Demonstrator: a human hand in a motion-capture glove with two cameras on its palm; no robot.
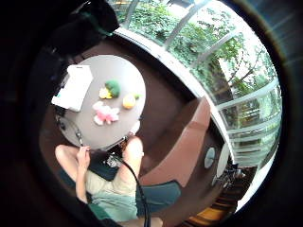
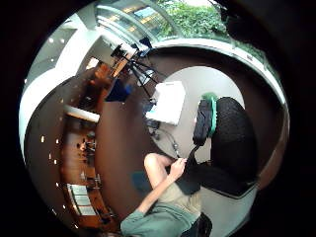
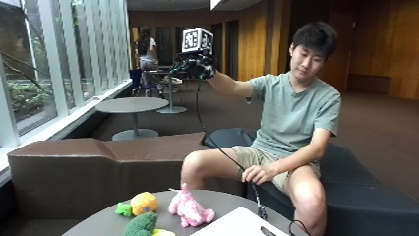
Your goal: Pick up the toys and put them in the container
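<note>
Nothing is packed yet: the pink plush toy [image 3: 190, 209], yellow plush toy [image 3: 144, 202] and green plush toy [image 3: 140, 225] lie on the round grey bench [image 3: 98, 225], at nine o'clock of the white rectangular container [image 3: 239, 225]. The gloved right hand [image 3: 195, 66] is raised high, holding nothing; whether its grip is spread I cannot tell.

Worktop [image 3: 104, 223]: plain grey, round top.
Pink plush toy [image 3: 190, 209]: pink with paler pink patches.
Yellow plush toy [image 3: 144, 202]: yellow-orange body, small green part at one side.
Green plush toy [image 3: 139, 225]: dark green, with a pale yellow piece beside it.
Container [image 3: 239, 225]: white.
Right hand [image 3: 194, 66]: covered by a black glove.
Shirt [image 3: 294, 115]: muted sage green, unpatterned.
Shorts [image 3: 258, 158]: khaki beige.
Bench [image 3: 78, 172]: brown upholstery.
Seat [image 3: 357, 191]: dark, near-black upholstery.
</note>
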